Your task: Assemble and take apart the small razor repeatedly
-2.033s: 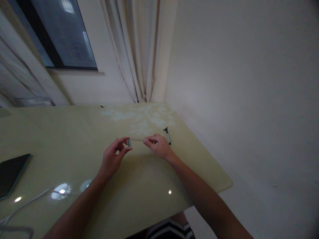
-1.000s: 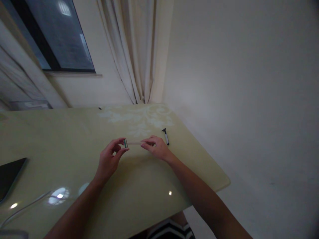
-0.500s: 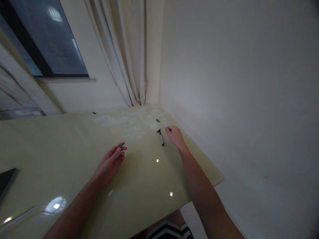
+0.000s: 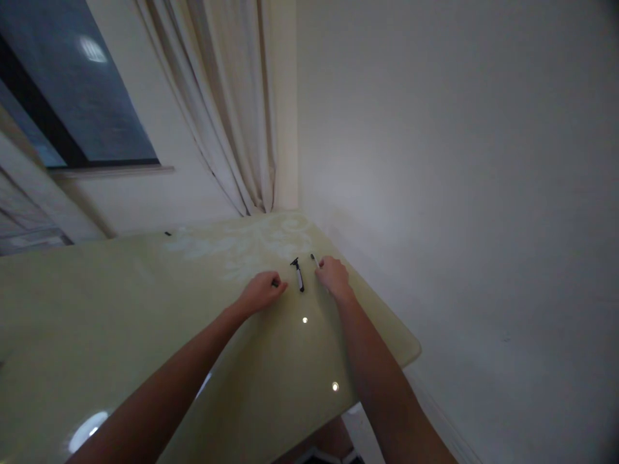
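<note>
A black and white razor handle [image 4: 298, 276] lies on the pale green table [image 4: 145, 309], between my two hands. My left hand [image 4: 260, 291] rests on the table just left of it, its fingers curled around a small dark razor head [image 4: 275, 282] at the fingertips. To the right of the handle is my right hand [image 4: 331, 276], fingers curled down. A small thin dark piece [image 4: 314, 259] pokes out at its fingertips; I cannot make out what it is.
The table has a white floral pattern [image 4: 251, 241] near its far corner. Its right edge [image 4: 387, 309] runs close beside a bare wall. A cream curtain [image 4: 227, 116] and a dark window [image 4: 62, 96] stand behind it. A tiny dark speck [image 4: 167, 233] lies far back.
Both hands left the middle of the table and moved to the razor handle at the right. The thin stick held between them is gone from sight. The view turned right; the phone is out of frame.
</note>
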A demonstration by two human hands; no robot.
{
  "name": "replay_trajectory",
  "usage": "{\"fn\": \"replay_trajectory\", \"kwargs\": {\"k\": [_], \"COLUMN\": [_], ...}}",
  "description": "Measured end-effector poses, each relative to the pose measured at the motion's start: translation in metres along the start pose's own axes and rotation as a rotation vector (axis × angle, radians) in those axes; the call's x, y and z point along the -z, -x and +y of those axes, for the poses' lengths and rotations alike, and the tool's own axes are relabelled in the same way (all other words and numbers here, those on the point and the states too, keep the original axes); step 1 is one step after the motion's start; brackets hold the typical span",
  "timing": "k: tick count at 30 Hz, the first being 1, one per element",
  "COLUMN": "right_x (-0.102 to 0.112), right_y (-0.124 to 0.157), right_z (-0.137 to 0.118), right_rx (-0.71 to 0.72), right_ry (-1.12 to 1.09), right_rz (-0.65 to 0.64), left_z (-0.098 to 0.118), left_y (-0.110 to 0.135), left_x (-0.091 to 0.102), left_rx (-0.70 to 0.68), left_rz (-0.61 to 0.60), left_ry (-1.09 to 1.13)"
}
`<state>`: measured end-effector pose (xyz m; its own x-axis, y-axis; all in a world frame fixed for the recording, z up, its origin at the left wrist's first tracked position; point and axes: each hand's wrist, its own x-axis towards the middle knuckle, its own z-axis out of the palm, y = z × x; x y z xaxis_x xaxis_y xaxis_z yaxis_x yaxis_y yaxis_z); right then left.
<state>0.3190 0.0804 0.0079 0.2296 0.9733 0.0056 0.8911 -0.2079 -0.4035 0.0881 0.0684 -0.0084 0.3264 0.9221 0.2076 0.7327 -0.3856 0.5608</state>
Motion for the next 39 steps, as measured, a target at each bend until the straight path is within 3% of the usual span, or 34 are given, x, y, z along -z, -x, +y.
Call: {"fn": "replay_trajectory", "kwargs": {"k": [4, 11, 18, 28, 34, 39], "right_x": [-0.003, -0.004, -0.004, -0.017, -0.023, -0.026], "right_y": [0.002, 0.008, 0.013, 0.017, 0.015, 0.015], "right_z": [-0.003, -0.009, -0.016, -0.026, -0.027, -0.030], "right_rx": [0.051, 0.090, 0.148, 0.219, 0.244, 0.253], "right_ry": [-0.021, -0.022, -0.054, -0.017, 0.022, 0.059], "right_rz": [-0.007, -0.012, 0.105, 0.061, 0.046, 0.077], "left_z": [0.000, -0.012, -0.010, -0.017, -0.008, -0.001], "left_y": [-0.020, -0.014, -0.005, -0.003, -0.003, -0.003], "left_x": [-0.017, -0.023, -0.026, -0.029, -0.026, -0.024], "left_rx": [-0.118, -0.196, -0.115, -0.100, 0.019, 0.098], "left_rz": [-0.017, 0.084, 0.155, 0.135, 0.143, 0.119], "left_ry": [-0.047, -0.006, -0.083, 0.047, -0.144, -0.170]}}
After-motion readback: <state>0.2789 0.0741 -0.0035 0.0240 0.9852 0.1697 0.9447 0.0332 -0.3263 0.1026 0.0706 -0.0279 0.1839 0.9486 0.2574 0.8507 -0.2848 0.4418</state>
